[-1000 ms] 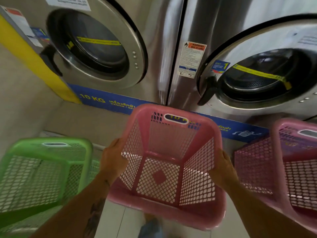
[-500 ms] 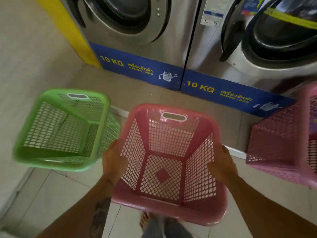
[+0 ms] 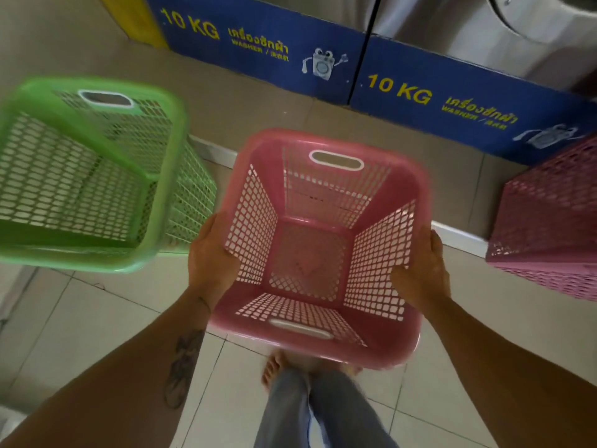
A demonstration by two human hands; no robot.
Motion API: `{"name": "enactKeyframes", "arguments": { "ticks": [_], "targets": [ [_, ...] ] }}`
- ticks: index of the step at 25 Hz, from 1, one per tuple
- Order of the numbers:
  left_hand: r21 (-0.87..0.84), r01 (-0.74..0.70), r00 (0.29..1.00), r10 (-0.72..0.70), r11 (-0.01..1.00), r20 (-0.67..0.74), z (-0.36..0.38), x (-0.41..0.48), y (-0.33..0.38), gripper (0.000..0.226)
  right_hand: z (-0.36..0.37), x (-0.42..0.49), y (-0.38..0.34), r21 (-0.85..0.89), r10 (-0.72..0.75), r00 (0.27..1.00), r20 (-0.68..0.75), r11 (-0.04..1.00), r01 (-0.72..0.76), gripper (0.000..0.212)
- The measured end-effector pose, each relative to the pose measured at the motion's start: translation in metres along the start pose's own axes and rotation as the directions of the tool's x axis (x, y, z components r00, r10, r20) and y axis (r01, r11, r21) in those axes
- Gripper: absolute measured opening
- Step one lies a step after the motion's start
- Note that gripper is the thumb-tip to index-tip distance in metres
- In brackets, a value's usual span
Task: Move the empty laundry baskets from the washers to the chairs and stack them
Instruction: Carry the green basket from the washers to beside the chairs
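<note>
The pink laundry basket (image 3: 318, 253) is held clear of the tiled floor (image 3: 97, 318), its open mouth facing up toward the camera and nothing visible inside it. A two-handed grip is applied at opposite side rims: the left hand (image 3: 210, 258) is closed over the left rim, thumb inside the mesh wall, and the right hand (image 3: 421, 270) is closed over the right rim in the same way.

Outboard of the left-hand grip, just beside it, a green laundry basket (image 3: 87, 176) is seen; whether it touches the held basket cannot be told, as the picture is blurred there. Outboard of the right-hand grip, well apart, a darker pink laundry basket (image 3: 549, 227) is partly in view at the frame edge. Beyond the grip, on the far side of the held basket, the blue "10 KG" base panels (image 3: 452, 92) of the washers are seen. Below the grip, bare feet (image 3: 274, 367) and jeans are visible.

The step in hand is judged to be the carry of the first basket away from the washers. The chairs are not in view. The next move is judged to call for a turn away from the machines with both grips kept closed and the basket kept level, so that it can be set down upright as the base of the stack. Clearance from the green basket should be observed during the turn.
</note>
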State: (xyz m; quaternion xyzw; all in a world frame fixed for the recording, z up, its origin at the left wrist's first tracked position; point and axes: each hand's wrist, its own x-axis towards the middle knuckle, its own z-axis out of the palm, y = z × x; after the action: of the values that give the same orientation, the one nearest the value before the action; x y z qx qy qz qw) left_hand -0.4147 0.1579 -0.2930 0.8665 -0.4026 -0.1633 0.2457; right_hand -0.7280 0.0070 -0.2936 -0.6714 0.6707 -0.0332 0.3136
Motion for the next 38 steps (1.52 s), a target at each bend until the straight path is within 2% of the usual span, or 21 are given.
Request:
{"name": "enactKeyframes", "arguments": {
  "ticks": [2, 5, 7, 8, 10, 11, 13, 14, 16, 20, 23, 26, 27, 29, 31, 33, 35, 38],
  "targets": [
    [0.065, 0.092, 0.981, -0.101, 0.994, 0.164, -0.008, 0.001, 0.0, 0.052, -0.005, -0.008, -0.003, -0.003, 0.002, 0.998, 0.068, 1.0, -0.002, 0.072],
    [0.165, 0.211, 0.878, -0.262, 0.963, 0.401, -0.031, -0.004, 0.02, 0.051, -0.024, -0.027, -0.014, -0.029, -0.023, 0.972, 0.232, 0.999, 0.03, 0.044],
    [0.169, 0.198, 0.842, -0.256, 0.966, 0.476, -0.054, -0.015, 0.043, 0.045, -0.05, -0.048, -0.024, -0.025, -0.049, 0.959, 0.279, 0.998, 0.058, 0.03],
    [0.165, 0.189, 0.839, -0.246, 0.968, 0.485, -0.067, -0.021, 0.059, 0.05, -0.066, -0.06, -0.031, 0.002, -0.059, 0.959, 0.278, 0.998, 0.061, 0.027],
    [0.138, 0.179, 0.849, -0.224, 0.974, 0.479, -0.096, -0.033, 0.096, 0.063, -0.105, -0.086, -0.046, 0.012, -0.051, 0.963, 0.263, 0.999, 0.05, 0.029],
    [0.114, 0.155, 0.86, -0.191, 0.981, 0.473, -0.112, -0.04, 0.12, 0.065, -0.129, -0.1, -0.051, -0.006, -0.037, 0.968, 0.247, 0.999, 0.04, 0.044],
    [0.06, 0.069, 0.887, -0.089, 0.996, 0.452, -0.14, -0.049, 0.166, 0.054, -0.172, -0.121, -0.054, -0.048, 0.009, 0.971, 0.241, 0.999, 0.002, 0.072],
    [0.035, 0.012, 0.898, -0.026, 0.999, 0.439, -0.152, -0.053, 0.188, 0.044, -0.196, -0.131, -0.054, -0.047, 0.017, 0.972, 0.235, 0.999, -0.006, 0.077],
    [-0.023, -0.082, 0.903, 0.084, 0.996, 0.421, -0.168, -0.062, 0.235, 0.035, -0.243, -0.146, -0.047, -0.017, 0.012, 0.982, 0.19, 1.0, -0.009, 0.074],
    [-0.069, -0.224, 0.905, 0.234, 0.972, 0.356, -0.171, -0.073, 0.326, 0.045, -0.336, -0.157, -0.021, 0.014, -0.017, 0.997, 0.076, 1.0, 0.016, 0.058],
    [-0.021, -0.308, 0.883, 0.294, 0.951, 0.365, -0.156, -0.09, 0.403, 0.041, -0.407, -0.157, 0.025, 0.075, -0.055, 0.998, 0.012, 0.996, 0.054, 0.036],
    [-0.031, -0.389, 0.856, 0.373, 0.921, 0.358, -0.123, -0.111, 0.479, 0.028, -0.473, -0.149, 0.089, 0.126, -0.141, 0.99, -0.02, 0.982, 0.142, 0.037],
    [-0.044, -0.385, 0.859, 0.376, 0.922, 0.348, -0.108, -0.118, 0.5, 0.026, -0.491, -0.144, 0.111, 0.101, -0.143, 0.989, -0.044, 0.984, 0.147, 0.039],
    [-0.091, -0.321, 0.883, 0.332, 0.943, 0.331, -0.077, -0.137, 0.543, 0.036, -0.524, -0.138, 0.152, 0.039, -0.084, 0.994, -0.072, 0.995, 0.087, 0.04],
    [-0.108, -0.274, 0.899, 0.294, 0.956, 0.324, -0.044, -0.152, 0.58, 0.047, -0.551, -0.127, 0.19, 0.02, -0.105, 0.991, -0.083, 0.994, 0.107, 0.025],
    [-0.065, -0.313, 0.886, 0.316, 0.947, 0.338, -0.015, -0.162, 0.609, 0.052, -0.575, -0.112, 0.222, 0.002, -0.1, 0.991, -0.094, 0.995, 0.101, 0.014],
    [-0.027, -0.367, 0.872, 0.354, 0.93, 0.339, 0.008, -0.165, 0.635, 0.052, -0.594, -0.094, 0.245, -0.01, -0.058, 0.994, -0.093, 0.998, 0.057, 0.016],
    [0.033, -0.415, 0.867, 0.384, 0.909, 0.316, 0.045, -0.15, 0.661, 0.043, -0.606, -0.05, 0.277, -0.048, -0.002, 0.997, -0.082, 0.999, -0.001, 0.038]
  ]
}}
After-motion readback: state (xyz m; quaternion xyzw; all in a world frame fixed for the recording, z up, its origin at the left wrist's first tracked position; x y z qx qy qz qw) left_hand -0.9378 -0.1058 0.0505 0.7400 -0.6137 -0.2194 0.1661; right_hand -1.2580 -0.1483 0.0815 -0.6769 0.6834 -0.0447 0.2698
